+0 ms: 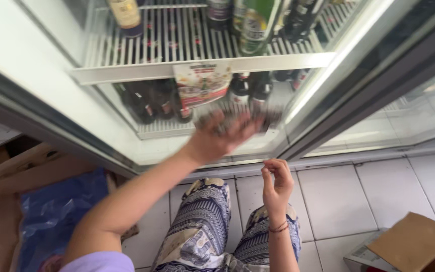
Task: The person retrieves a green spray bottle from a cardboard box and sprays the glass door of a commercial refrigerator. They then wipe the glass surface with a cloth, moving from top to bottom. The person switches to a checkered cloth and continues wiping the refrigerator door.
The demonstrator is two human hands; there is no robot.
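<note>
Reaching my blurred left hand [222,133] toward dark bottles [247,93] on the fridge's lower shelf [162,132], grip unreadable; right hand [277,187] loosely curled, empty.

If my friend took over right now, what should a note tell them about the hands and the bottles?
Left hand: reaching into the open fridge at the lower shelf. It is blurred, so whether its fingers hold anything cannot be told.
Right hand: raised in front of the fridge's bottom edge, fingers loosely curled, holding nothing.
Things: dark bottles stand at the back of the lower shelf, behind a printed card. More bottles, one green, stand on the upper shelf. A cardboard box sits on the tiled floor to the right.
Done: both shelves already hold bottles.
Left: the front of the lower shelf looks bare.
</note>
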